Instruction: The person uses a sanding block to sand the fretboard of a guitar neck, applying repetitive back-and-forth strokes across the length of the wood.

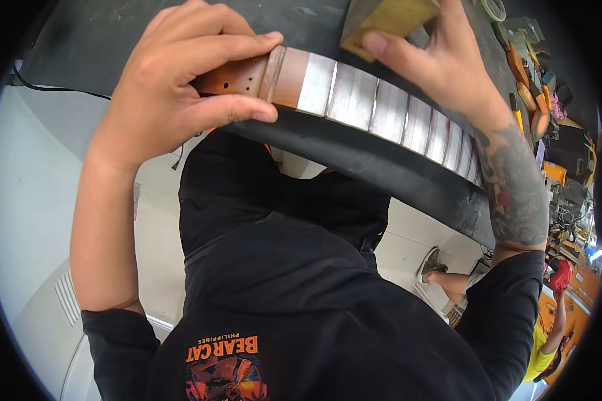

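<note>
A long fretted wooden neck [289, 80] lies across the dark padded bench [328, 140], with silvery strips covering most spaces between its frets. My left hand [174, 80] grips its brown left end, which has small holes, thumb along the near edge and fingers along the far side. My right hand [441, 67] holds a yellowish rectangular block [391, 17] above the far side of the neck, thumb pressed on the block's face. The neck's right end runs behind my right forearm.
At the right are hand tools [518, 67], orange items [554, 172] and cables on a cluttered surface. A co-worker in a yellow top [538, 354] holds a red object [560, 274]. Below is the tiled floor [411, 227]; a black cable [47, 87] runs at the left.
</note>
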Demonstrator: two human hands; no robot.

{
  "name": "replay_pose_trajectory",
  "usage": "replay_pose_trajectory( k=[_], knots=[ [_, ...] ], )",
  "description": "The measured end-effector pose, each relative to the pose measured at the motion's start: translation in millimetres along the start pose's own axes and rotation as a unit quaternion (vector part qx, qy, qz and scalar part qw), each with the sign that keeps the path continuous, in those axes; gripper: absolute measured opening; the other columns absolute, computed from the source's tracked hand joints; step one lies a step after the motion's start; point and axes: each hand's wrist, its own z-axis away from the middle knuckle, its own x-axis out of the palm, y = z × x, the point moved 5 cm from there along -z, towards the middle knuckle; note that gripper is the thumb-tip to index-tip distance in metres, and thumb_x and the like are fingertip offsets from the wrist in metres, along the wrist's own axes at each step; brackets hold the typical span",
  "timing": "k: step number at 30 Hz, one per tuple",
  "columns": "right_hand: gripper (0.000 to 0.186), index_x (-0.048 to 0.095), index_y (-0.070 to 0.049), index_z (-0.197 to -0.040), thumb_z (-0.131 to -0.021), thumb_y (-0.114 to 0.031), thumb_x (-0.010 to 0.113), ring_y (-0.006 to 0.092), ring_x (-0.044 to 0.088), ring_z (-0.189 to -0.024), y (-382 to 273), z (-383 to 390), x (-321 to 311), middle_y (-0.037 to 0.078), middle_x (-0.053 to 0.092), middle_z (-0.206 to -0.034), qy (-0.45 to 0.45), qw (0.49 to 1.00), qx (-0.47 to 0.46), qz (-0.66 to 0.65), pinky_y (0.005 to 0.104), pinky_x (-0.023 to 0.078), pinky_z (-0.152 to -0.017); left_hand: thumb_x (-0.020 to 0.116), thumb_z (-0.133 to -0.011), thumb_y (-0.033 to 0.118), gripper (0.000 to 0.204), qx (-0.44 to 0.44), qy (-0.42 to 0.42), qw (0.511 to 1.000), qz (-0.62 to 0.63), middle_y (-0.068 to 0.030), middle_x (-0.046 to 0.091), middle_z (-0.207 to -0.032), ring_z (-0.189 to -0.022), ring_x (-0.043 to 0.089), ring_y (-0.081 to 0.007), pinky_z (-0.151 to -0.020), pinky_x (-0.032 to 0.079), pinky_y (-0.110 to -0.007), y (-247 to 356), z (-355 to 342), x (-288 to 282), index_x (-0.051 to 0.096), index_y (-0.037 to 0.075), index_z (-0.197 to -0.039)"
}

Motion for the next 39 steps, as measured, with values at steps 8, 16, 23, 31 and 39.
replay_pose_trajectory(
  k=[8, 16, 23, 31, 39],
  knots=[
    [0.087, 0.053, -0.005, -0.134, -0.064, -0.032, 0.096, 0.0317, 0.062, -0.117, -94.9, 39.7, 35.8, 0.020, 0.056, -0.134, -0.055, 0.986, -0.134, 0.081, 0.0484, 0.049, -0.102, 0.088, -0.068, 0.045, 0.066, -0.004, 0.003, 1.000, 0.005, -0.0060, 0.070, -0.100, -0.091, 0.062, -0.0241, -0.089, 0.045, -0.038, 0.3, -0.7, -3.4, 0.077, 0.004, -0.118],
    [0.101, 0.036, -0.006, -0.148, -0.069, -0.033, 0.094, 0.0259, 0.054, -0.119, -27.7, -2.0, 10.7, 0.014, 0.052, -0.128, -0.064, 0.992, -0.074, 0.074, 0.0379, 0.046, -0.100, 0.086, -0.068, 0.051, 0.067, -0.004, 0.007, 1.000, 0.012, -0.0057, 0.070, -0.095, -0.088, 0.063, -0.0238, -0.087, 0.046, -0.038, 0.3, -3.1, -0.1, 0.078, 0.003, -0.115],
    [0.087, 0.030, -0.006, -0.149, -0.083, -0.022, 0.086, 0.0213, 0.060, -0.114, -22.9, -3.8, -16.6, 0.012, 0.056, -0.121, 0.061, 0.964, 0.179, -0.185, 0.0375, 0.050, -0.098, 0.087, -0.068, 0.051, 0.068, 0.012, 0.014, 1.000, 0.014, -0.0062, 0.070, -0.095, -0.087, 0.064, -0.0236, -0.085, 0.045, -0.037, -2.6, -1.7, 0.2, 0.077, 0.003, -0.115],
    [0.081, 0.058, -0.007, -0.133, -0.065, -0.031, 0.095, 0.0353, 0.058, -0.120, -103.3, 28.2, 31.5, 0.021, 0.053, -0.135, -0.069, 0.985, -0.136, 0.080, 0.0491, 0.050, -0.100, 0.086, -0.070, 0.051, 0.068, 0.003, 0.004, 1.000, 0.011, -0.0071, 0.070, -0.096, -0.087, 0.063, -0.0253, -0.085, 0.045, -0.038, -0.6, -2.4, -4.1, 0.076, 0.001, -0.115],
    [0.085, 0.042, -0.005, -0.142, -0.077, -0.032, 0.090, 0.0276, 0.056, -0.121, -9.3, -8.7, -10.0, 0.016, 0.054, -0.127, 0.017, 0.996, 0.019, 0.082, 0.0436, 0.048, -0.103, 0.087, -0.069, 0.049, 0.067, -0.004, 0.004, 1.000, 0.020, -0.0070, 0.070, -0.099, -0.091, 0.063, -0.0253, -0.087, 0.045, -0.039, 2.5, -5.9, 1.9, 0.076, 0.001, -0.116]
  ],
)
